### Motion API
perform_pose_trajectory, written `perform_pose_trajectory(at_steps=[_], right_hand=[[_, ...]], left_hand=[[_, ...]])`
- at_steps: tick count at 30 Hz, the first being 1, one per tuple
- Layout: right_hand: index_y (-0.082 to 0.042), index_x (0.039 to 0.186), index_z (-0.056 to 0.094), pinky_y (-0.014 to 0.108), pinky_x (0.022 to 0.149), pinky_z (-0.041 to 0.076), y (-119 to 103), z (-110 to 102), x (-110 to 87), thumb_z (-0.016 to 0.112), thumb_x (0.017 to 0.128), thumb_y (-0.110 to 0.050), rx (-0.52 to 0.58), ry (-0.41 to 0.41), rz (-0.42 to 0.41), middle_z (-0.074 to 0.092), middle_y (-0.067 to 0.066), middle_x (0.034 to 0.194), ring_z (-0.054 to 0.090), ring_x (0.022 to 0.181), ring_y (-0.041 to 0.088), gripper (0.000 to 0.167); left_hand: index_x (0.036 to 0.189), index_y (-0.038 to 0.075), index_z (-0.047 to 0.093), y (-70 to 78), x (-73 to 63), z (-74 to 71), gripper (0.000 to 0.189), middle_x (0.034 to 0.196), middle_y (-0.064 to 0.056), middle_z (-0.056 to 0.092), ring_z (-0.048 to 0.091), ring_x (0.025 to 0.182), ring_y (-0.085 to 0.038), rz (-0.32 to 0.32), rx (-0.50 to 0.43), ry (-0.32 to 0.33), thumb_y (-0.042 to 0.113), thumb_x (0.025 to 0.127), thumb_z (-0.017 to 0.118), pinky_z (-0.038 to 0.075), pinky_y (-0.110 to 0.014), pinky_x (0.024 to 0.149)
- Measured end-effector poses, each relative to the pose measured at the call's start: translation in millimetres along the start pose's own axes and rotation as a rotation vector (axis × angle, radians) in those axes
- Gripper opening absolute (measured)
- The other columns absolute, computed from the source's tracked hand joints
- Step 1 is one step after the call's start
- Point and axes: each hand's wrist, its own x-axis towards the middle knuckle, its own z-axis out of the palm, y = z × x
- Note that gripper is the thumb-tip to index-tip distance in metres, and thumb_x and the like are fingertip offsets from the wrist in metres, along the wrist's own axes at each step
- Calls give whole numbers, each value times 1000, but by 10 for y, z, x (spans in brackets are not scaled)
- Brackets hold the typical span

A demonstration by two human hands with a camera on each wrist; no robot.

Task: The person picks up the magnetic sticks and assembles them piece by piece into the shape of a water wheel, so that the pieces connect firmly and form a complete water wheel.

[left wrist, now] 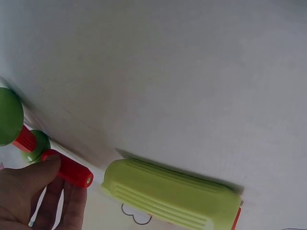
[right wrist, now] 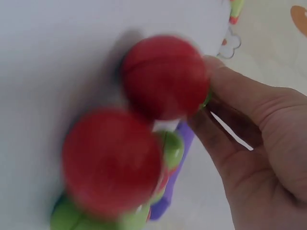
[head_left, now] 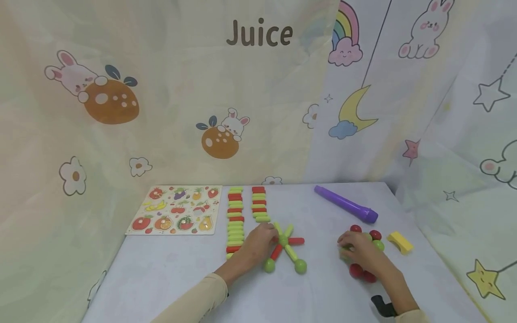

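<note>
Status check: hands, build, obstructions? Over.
Left hand pinches red cylindrical rod at green-and-red star-shaped build. Right hand pinches mostly hidden round green ball. Purple microphone-shaped toy beyond, touching neither hand.

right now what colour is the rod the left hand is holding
The rod is red, seen best in the left wrist view.

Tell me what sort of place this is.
Probably a child's play corner, perhaps a staged one: a fruit puzzle board and a red-and-green rod-and-ball figure share the white tabletop, and a backdrop with cartoon rabbits hangs behind.
</note>
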Motion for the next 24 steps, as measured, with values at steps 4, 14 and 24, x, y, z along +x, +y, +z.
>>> perform_pose_trajectory(at_steps=[4, 14, 24], right_hand=[[0, 105, 82, 46, 91, 63, -101, 126, 167, 84, 90, -1, 83, 80, -99, 78, 11, 111, 75, 105, 34, 15], [5, 106, 80, 43, 87, 64, -194, 535, 481, 83, 87, 7, 317, 234, -166, 79, 20, 108, 76, 101, 40, 19], [-2, 108, 83, 53, 97, 60, -226, 662, 526, 82, 93, -3, 343, 283, 16, 82, 10, 108, 75, 109, 39, 15]], left_hand=[[103, 10, 81, -10, 6, -7, 9, 97, 0, 73, 65, 96, -11, 14, 15, -2, 13, 95, 84, 58, -18, 86], [103, 11, 82, -39, 25, 14, 9, 96, 1, 73, 64, 96, -11, 47, 47, -11, 13, 95, 85, 58, -18, 87], [104, 11, 82, -35, 30, 17, 11, 96, 2, 72, 64, 96, -9, 27, 34, -11, 16, 95, 85, 58, -17, 86]])
